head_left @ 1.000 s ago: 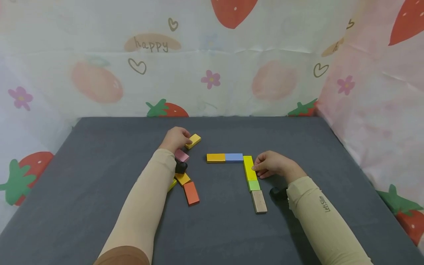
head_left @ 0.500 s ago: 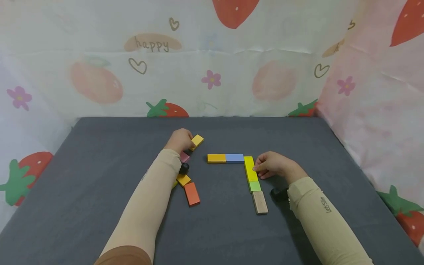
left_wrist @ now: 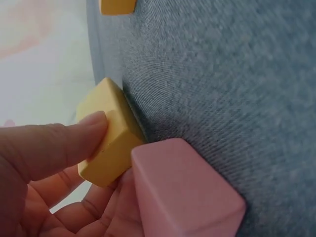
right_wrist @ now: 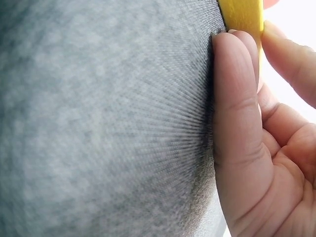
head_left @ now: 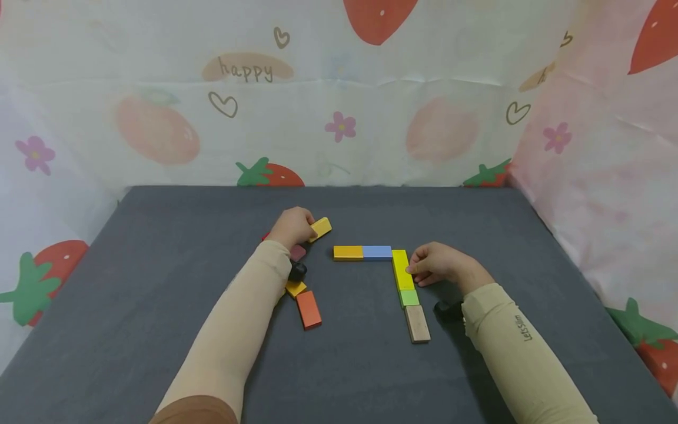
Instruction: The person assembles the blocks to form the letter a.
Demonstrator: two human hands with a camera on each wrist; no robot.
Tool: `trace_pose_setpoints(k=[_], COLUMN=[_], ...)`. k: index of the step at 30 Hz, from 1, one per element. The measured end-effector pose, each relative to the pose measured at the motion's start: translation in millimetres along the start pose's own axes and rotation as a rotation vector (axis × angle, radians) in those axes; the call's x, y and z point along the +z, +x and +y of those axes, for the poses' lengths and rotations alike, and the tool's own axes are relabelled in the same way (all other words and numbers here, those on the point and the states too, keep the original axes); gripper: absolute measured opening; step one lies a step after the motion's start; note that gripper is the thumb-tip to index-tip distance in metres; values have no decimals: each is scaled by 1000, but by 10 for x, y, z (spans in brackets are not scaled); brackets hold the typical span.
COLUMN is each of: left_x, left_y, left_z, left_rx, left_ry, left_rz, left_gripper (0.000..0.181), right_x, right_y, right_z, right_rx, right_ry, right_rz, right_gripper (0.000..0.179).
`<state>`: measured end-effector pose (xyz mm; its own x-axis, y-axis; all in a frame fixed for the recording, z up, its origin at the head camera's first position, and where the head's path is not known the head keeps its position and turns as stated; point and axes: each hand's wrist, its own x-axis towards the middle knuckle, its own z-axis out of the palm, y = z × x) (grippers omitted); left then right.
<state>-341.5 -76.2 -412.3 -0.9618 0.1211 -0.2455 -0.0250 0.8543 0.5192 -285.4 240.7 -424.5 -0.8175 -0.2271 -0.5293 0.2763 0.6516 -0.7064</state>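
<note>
My left hand pinches a pale yellow block between thumb and fingers, low over the dark cloth. A pink block sits close by its fingers in the left wrist view. On the right, the fingertips of my right hand touch the right side of a long bright yellow block; its thumb meets the block's edge. That block heads a column with a light green block and a bare wood block. Leftward from its top runs a row of a blue block and an orange-yellow block.
An orange block and another yellow-orange block lie beside my left forearm, which partly covers other blocks. A bit of red shows behind the left wrist. Printed cloth walls bound the table's back and sides.
My left hand has slid a little to the right with the pale yellow block, nearer the orange-yellow one. A red piece has come into sight behind it. The right hand stays in place.
</note>
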Motion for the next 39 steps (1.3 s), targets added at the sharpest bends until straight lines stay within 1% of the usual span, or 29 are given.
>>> trace_pose_setpoints(k=[4,6,10,14,18,23,27,30,32,35,39], left_x=[-6,-23,-75,-103,-77,21,123,200,247,331,470], left_y=[-18,-38,-122,-234,-351,-510,-613,-645,-657,-667,-680], left_z=[19,31,92,182,288,457,567,618,640,659,665], left_rx=[11,26,54,94,142,206,256,278,282,298,336], left_ry=[-12,-19,-41,-67,-104,-114,-107,-97,-93,-73,-54], left_rz=[2,1,-7,-41,-105,-182,-228,-248,-263,-287,-327], left_gripper=[23,25,29,31,31,31,29,29,27,25,23], right_x=[-8,-10,-7,-8,-13,-13,-10,-5,4,17,22], right_y=[-1,-7,-24,-42,-49,-50,-45,-37,-31,-19,-9], right_z=[3,3,-2,-17,-20,-22,-23,-29,-35,-40,-36], right_rx=[-2,-7,-21,-16,-7,-8,-2,3,9,12,18], right_ry=[-3,-5,-5,-3,0,3,1,-2,-2,-8,-6], right_rz=[-1,-1,1,6,5,-2,3,9,13,13,15], right_gripper=[14,14,14,13,13,13,13,13,13,13,13])
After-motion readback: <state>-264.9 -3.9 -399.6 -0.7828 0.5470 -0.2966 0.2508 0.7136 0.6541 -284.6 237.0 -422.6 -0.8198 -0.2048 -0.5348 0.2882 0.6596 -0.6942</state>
